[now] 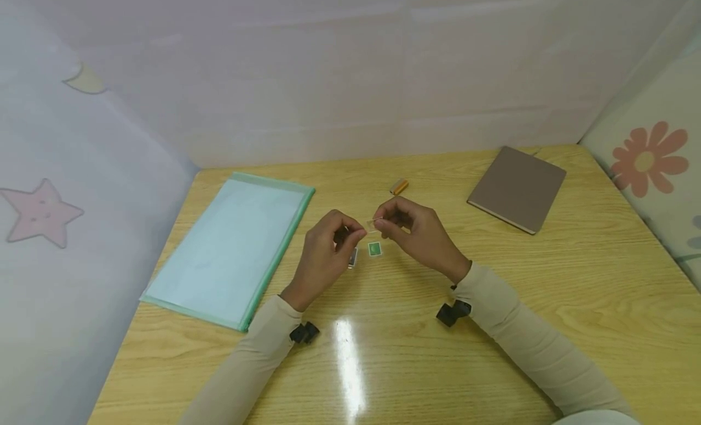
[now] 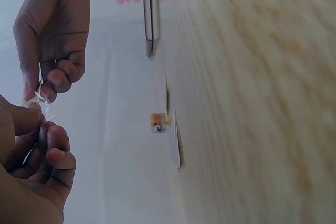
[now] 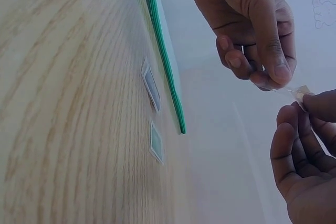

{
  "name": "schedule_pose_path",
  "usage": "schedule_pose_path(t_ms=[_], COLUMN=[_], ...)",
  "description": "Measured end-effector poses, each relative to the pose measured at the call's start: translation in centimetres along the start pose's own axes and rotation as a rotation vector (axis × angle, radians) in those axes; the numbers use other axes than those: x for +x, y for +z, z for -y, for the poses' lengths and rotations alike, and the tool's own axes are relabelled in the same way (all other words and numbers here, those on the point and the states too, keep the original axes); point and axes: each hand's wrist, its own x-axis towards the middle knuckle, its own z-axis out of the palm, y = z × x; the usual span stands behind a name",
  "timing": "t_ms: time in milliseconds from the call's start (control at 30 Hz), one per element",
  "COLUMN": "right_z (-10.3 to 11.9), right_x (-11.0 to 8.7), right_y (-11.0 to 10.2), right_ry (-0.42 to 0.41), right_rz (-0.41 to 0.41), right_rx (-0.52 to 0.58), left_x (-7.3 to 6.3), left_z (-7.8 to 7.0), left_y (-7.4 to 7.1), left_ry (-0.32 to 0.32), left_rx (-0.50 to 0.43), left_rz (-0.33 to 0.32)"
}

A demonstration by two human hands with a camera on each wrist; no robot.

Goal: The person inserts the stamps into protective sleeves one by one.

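Observation:
Above the middle of the table, my left hand (image 1: 324, 254) and right hand (image 1: 420, 235) meet at a small clear plastic piece (image 1: 373, 225). Thumb and fingers of each hand pinch it from opposite sides. In the right wrist view, a tan patch shows on the clear piece (image 3: 301, 93) beside the right thumb. A green stamp-like square (image 1: 375, 249) with a white border lies on the table just below the hands. Next to it, a dark stamp-like square (image 1: 353, 258) is partly hidden by the left hand.
A clear zip folder (image 1: 219, 248) with green edging, holding white paper, lies at the left. A brown notebook (image 1: 517, 190) is at the back right. Behind the hands lies a small orange and brown object (image 1: 399, 186). Pale cloth walls (image 1: 350, 78) enclose the wooden table (image 1: 416, 352).

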Motion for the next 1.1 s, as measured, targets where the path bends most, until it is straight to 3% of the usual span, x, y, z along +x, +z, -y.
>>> schedule_pose_path(t_ms=[200, 500, 733, 1100], right_z=[-0.3, -3.3, -3.5, -3.4], right_x=[0.0, 0.4, 0.5, 0.5], right_y=[0.1, -0.1, -0.4, -0.6], right_ry=[-0.021, -0.062, -0.118, -0.133], right_rz=[-0.004, -0.023, -0.015, 0.0], right_rx=[-0.008, -0.073, -0.098, -0.133], left_x=[0.0, 0.0, 0.0, 0.0], left_z=[0.0, 0.0, -0.1, 0.1], left_y=[0.0, 0.0, 0.0, 0.1], left_ry=[-0.007, -0.018, -0.013, -0.015], left_rx=[-0.009, -0.002, 0.0, -0.007], left_rz=[0.009, 0.004, 0.0, 0.0])
